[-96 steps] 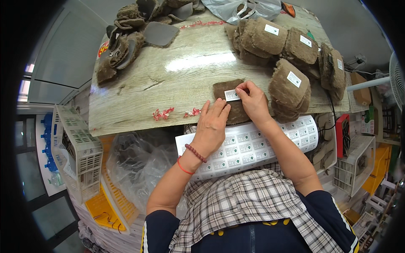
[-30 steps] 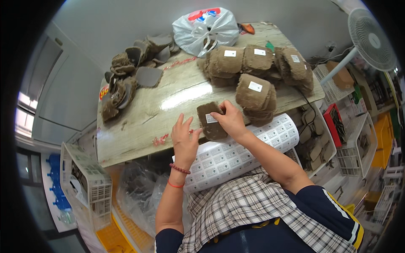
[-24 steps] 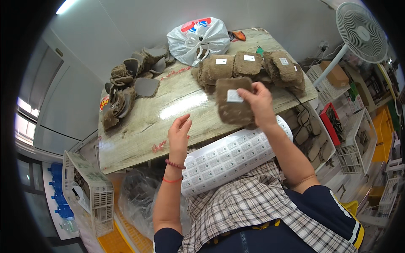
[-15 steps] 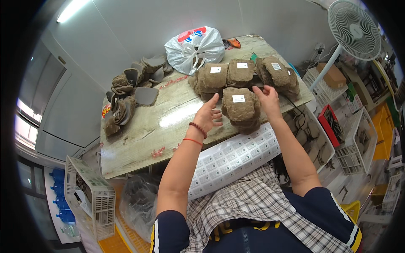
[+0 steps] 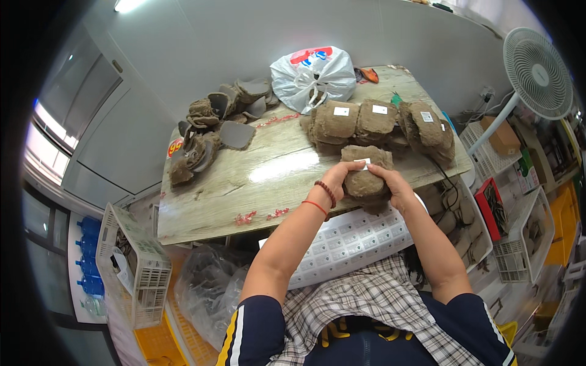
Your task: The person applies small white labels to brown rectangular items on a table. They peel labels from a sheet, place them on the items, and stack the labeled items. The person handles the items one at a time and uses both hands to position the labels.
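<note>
Both sets of fingers are curled around the same thing — a stack of brown fuzzy pads (image 5: 365,174) with a small white label (image 5: 364,163) on top, sitting right of centre in the frame at the near edge of the table. The left hand (image 5: 337,178) clamps its left side, thumb up near the label, and the right hand (image 5: 394,185) wraps the right side and lower edge, so the stack is squeezed between the two palms; can't tell if it's resting on the wood or lifted a bit off it. There's a dark bead bracelet (image 5: 326,192) and a thin red cord on the left wrist. Just behind the stack, toward upper right, sits a row of bigger brown bundles (image 5: 378,122), each with its own white sticker, and behind those a knotted white plastic bag (image 5: 312,76). Upper left of the wooden table (image 5: 244,183) has a loose heap of brown and grey insole-looking pieces (image 5: 210,125). Below the hands, a white sheet of stickers (image 5: 348,244) lies across the lap over a plaid apron. White plastic crate (image 5: 140,268) at lower left, standing fan (image 5: 537,64) top right — both well apart from the hands.
</note>
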Action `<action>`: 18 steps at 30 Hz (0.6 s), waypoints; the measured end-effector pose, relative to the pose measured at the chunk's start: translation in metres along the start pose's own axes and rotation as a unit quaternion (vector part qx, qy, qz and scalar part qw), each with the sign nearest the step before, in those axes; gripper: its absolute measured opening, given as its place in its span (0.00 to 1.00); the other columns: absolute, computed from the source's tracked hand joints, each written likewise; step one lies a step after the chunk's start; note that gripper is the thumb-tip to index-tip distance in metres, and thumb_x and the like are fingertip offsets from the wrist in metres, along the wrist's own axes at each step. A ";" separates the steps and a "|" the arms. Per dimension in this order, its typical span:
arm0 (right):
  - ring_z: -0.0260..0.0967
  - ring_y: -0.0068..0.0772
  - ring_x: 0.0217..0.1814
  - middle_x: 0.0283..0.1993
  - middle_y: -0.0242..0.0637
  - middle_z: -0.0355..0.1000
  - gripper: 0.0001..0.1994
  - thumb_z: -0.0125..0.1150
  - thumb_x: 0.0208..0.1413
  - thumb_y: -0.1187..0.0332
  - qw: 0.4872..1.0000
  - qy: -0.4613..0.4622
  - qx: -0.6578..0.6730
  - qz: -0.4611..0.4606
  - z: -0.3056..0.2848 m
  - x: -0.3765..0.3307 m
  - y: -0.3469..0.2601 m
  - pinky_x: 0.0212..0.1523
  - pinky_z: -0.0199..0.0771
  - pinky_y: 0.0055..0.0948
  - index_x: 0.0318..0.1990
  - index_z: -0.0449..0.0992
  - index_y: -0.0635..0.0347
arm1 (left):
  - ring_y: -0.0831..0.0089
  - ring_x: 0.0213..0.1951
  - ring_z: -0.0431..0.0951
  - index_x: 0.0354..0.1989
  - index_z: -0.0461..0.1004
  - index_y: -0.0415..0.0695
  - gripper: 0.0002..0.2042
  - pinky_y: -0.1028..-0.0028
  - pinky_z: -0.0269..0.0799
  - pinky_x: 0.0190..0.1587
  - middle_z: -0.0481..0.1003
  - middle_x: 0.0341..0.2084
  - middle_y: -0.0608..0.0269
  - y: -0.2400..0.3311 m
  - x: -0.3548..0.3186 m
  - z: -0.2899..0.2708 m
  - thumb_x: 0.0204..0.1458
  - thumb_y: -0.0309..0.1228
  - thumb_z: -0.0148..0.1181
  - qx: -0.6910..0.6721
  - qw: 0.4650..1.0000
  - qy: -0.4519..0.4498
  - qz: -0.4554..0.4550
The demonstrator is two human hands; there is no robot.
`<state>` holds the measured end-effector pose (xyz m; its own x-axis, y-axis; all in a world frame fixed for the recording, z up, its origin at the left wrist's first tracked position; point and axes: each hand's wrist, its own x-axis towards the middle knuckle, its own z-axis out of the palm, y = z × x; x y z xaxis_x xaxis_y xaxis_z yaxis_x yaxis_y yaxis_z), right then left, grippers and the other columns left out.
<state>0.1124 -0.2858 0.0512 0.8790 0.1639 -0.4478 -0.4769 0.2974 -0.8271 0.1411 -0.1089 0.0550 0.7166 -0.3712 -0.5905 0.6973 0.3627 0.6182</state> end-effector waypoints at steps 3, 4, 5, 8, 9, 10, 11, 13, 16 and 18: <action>0.72 0.31 0.53 0.52 0.39 0.74 0.27 0.71 0.52 0.61 0.998 -0.020 0.002 -0.057 0.022 -0.003 0.009 0.53 0.73 0.30 0.56 0.70 0.64 | 0.65 0.47 0.79 0.53 0.72 0.39 0.20 0.65 0.75 0.53 0.77 0.47 0.56 0.005 -0.026 -0.016 0.53 0.32 0.66 -0.002 0.999 -0.025 0.043; 0.72 0.30 0.53 0.53 0.38 0.73 0.27 0.71 0.52 0.61 0.997 -0.039 0.004 -0.062 0.032 -0.002 0.011 0.53 0.72 0.29 0.57 0.70 0.63 | 0.66 0.47 0.79 0.52 0.73 0.39 0.19 0.66 0.76 0.53 0.78 0.46 0.56 0.005 -0.032 -0.026 0.53 0.32 0.67 -0.013 0.997 -0.047 0.052; 0.72 0.29 0.53 0.53 0.37 0.73 0.27 0.70 0.52 0.61 0.996 -0.057 0.005 -0.066 0.043 -0.001 0.012 0.53 0.72 0.29 0.57 0.70 0.62 | 0.67 0.46 0.80 0.50 0.74 0.38 0.18 0.67 0.76 0.52 0.79 0.44 0.57 0.006 -0.039 -0.036 0.52 0.31 0.67 -0.022 0.995 -0.050 0.083; 0.70 0.29 0.54 0.54 0.39 0.71 0.31 0.71 0.52 0.60 0.989 -0.104 -0.004 -0.106 0.088 0.011 0.016 0.54 0.71 0.30 0.60 0.66 0.63 | 0.67 0.43 0.81 0.49 0.74 0.38 0.17 0.67 0.79 0.50 0.79 0.43 0.57 0.020 -0.058 -0.075 0.51 0.29 0.67 -0.028 0.990 -0.023 0.136; 0.69 0.31 0.56 0.56 0.41 0.70 0.33 0.71 0.52 0.58 0.987 -0.111 -0.009 -0.114 0.098 0.029 0.023 0.56 0.70 0.31 0.61 0.64 0.64 | 0.68 0.42 0.81 0.48 0.76 0.39 0.17 0.68 0.79 0.48 0.80 0.41 0.59 0.026 -0.059 -0.086 0.50 0.29 0.68 -0.048 0.989 -0.002 0.141; 0.68 0.33 0.58 0.58 0.43 0.69 0.36 0.71 0.51 0.57 0.985 -0.118 -0.015 -0.124 0.109 0.043 0.028 0.57 0.69 0.31 0.63 0.63 0.64 | 0.69 0.41 0.81 0.46 0.77 0.40 0.16 0.69 0.79 0.47 0.80 0.40 0.60 0.033 -0.056 -0.099 0.48 0.28 0.69 -0.069 0.987 0.018 0.147; 0.66 0.35 0.60 0.60 0.45 0.66 0.38 0.71 0.52 0.56 0.986 -0.089 -0.053 -0.134 0.118 0.057 0.034 0.58 0.68 0.32 0.65 0.60 0.64 | 0.68 0.40 0.82 0.45 0.77 0.41 0.15 0.69 0.79 0.46 0.81 0.38 0.61 0.042 -0.049 -0.115 0.47 0.27 0.69 -0.084 0.985 0.045 0.144; 0.62 0.38 0.65 0.65 0.49 0.61 0.43 0.71 0.52 0.53 0.980 -0.030 -0.130 -0.147 0.131 0.084 0.047 0.61 0.66 0.33 0.69 0.54 0.65 | 0.67 0.40 0.82 0.45 0.77 0.41 0.15 0.67 0.79 0.46 0.80 0.39 0.60 0.062 -0.043 -0.137 0.48 0.27 0.68 -0.083 0.980 0.073 0.165; 0.57 0.46 0.69 0.68 0.55 0.56 0.50 0.70 0.49 0.45 0.940 0.041 -0.261 -0.218 0.127 0.110 0.068 0.66 0.60 0.39 0.70 0.51 0.68 | 0.64 0.42 0.81 0.46 0.76 0.39 0.15 0.63 0.79 0.48 0.80 0.40 0.58 0.093 -0.023 -0.162 0.49 0.26 0.66 -0.091 0.970 0.133 0.181; 0.59 0.45 0.67 0.67 0.54 0.56 0.45 0.69 0.53 0.51 0.937 0.035 -0.245 -0.248 0.117 0.109 0.082 0.64 0.65 0.39 0.70 0.52 0.68 | 0.63 0.45 0.80 0.49 0.75 0.41 0.15 0.62 0.77 0.51 0.79 0.44 0.57 0.109 -0.004 -0.173 0.53 0.27 0.64 -0.108 0.969 0.109 0.191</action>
<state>0.1689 -0.1338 -0.0254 0.9983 0.0520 0.0267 0.0342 -0.1491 -0.9882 0.2173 0.0796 0.0350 0.8926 0.0068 -0.4509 0.3507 0.6180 0.7036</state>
